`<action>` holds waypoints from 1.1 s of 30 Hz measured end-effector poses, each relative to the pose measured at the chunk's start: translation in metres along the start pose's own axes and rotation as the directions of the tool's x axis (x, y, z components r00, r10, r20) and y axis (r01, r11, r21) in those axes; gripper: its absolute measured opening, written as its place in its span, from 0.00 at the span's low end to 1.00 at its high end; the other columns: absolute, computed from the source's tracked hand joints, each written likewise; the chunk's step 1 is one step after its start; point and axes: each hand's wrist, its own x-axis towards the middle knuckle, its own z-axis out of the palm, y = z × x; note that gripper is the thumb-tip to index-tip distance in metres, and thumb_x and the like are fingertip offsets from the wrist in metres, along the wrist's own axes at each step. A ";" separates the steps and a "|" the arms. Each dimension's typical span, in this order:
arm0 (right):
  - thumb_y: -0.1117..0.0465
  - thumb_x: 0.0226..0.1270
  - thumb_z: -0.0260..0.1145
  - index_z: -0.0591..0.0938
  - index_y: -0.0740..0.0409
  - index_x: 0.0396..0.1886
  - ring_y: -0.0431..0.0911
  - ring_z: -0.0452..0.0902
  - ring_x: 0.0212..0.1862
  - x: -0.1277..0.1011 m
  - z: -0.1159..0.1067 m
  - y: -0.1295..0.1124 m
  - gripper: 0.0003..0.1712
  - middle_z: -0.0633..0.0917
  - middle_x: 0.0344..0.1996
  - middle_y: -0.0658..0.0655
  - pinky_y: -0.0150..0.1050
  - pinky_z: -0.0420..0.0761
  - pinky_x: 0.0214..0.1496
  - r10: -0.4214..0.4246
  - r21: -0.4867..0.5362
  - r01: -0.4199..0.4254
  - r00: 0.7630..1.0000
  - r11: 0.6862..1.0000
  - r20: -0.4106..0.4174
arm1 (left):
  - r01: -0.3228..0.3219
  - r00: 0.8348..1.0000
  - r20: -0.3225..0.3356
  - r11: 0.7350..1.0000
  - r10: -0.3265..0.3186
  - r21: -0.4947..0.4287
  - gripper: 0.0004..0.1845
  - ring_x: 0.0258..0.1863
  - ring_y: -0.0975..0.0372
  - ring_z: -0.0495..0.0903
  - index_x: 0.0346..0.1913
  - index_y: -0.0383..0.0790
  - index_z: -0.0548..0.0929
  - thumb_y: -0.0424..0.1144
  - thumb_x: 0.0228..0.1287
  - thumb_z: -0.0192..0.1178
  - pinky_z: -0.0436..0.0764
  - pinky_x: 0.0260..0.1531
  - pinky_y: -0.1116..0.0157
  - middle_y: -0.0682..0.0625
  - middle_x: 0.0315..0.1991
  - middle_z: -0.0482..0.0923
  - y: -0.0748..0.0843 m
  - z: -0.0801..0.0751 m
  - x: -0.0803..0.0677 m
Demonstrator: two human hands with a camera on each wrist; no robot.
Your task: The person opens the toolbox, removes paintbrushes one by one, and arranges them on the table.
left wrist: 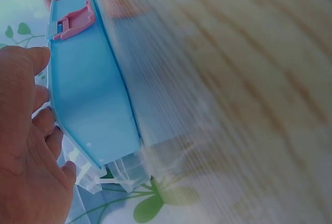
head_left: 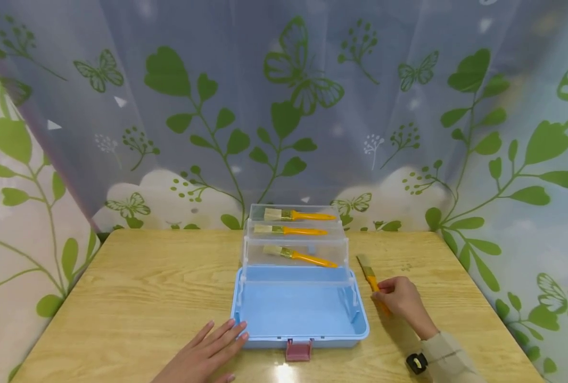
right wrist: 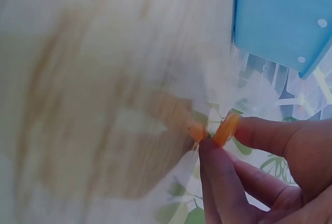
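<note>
An open blue toolbox (head_left: 299, 311) with clear fold-out trays stands mid-table; each of its three trays holds an orange-handled brush (head_left: 299, 256). My left hand (head_left: 207, 348) lies flat on the table, its fingertips touching the box's front left corner (left wrist: 78, 105). To the right of the box my right hand (head_left: 401, 300) pinches the orange handle of another brush (head_left: 370, 276), whose bristles point away from me. In the right wrist view the thumb and fingers hold the orange handle (right wrist: 226, 128).
The wooden table (head_left: 145, 287) is backed by a leaf-and-butterfly curtain (head_left: 284, 106). The box's pink latch (head_left: 298, 351) hangs at its front edge. The box's blue bottom holds nothing. A watch sits on the right wrist (head_left: 415, 363).
</note>
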 end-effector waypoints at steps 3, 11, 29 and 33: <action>0.66 0.60 0.75 0.86 0.76 0.43 0.47 0.83 0.32 0.001 0.000 0.000 0.17 0.88 0.32 0.61 0.37 0.82 0.32 0.003 0.008 -0.003 1.000 1.000 0.012 | 0.005 1.000 0.003 1.000 -0.005 0.000 0.38 0.83 0.62 0.42 0.80 0.41 0.61 0.59 0.77 0.52 0.34 0.79 0.65 0.51 0.82 0.52 0.002 0.000 -0.001; 0.64 0.58 0.76 0.85 0.75 0.42 0.46 0.82 0.32 0.003 0.000 -0.001 0.18 0.87 0.34 0.62 0.37 0.83 0.33 0.048 0.034 -0.050 0.998 0.998 0.043 | 0.014 1.000 0.012 1.000 -0.013 -0.024 0.39 0.82 0.62 0.42 0.79 0.40 0.63 0.57 0.73 0.58 0.33 0.79 0.65 0.50 0.81 0.57 0.001 0.002 -0.002; 0.63 0.57 0.77 0.83 0.73 0.39 0.46 0.78 0.30 0.006 0.005 0.000 0.17 0.84 0.31 0.59 0.37 0.80 0.31 0.042 0.000 -0.043 0.997 0.999 0.062 | 0.014 1.000 0.015 1.000 -0.014 -0.013 0.41 0.82 0.62 0.41 0.79 0.42 0.61 0.58 0.72 0.58 0.33 0.79 0.65 0.50 0.81 0.56 0.001 0.002 -0.004; 0.63 0.57 0.77 0.83 0.73 0.39 0.46 0.78 0.30 0.006 0.004 -0.001 0.17 0.84 0.30 0.59 0.37 0.80 0.31 0.035 -0.001 -0.035 0.998 0.999 0.060 | 0.020 1.000 0.012 1.000 -0.020 -0.024 0.39 0.82 0.62 0.42 0.79 0.40 0.63 0.57 0.73 0.58 0.33 0.79 0.65 0.49 0.79 0.59 0.001 0.002 -0.003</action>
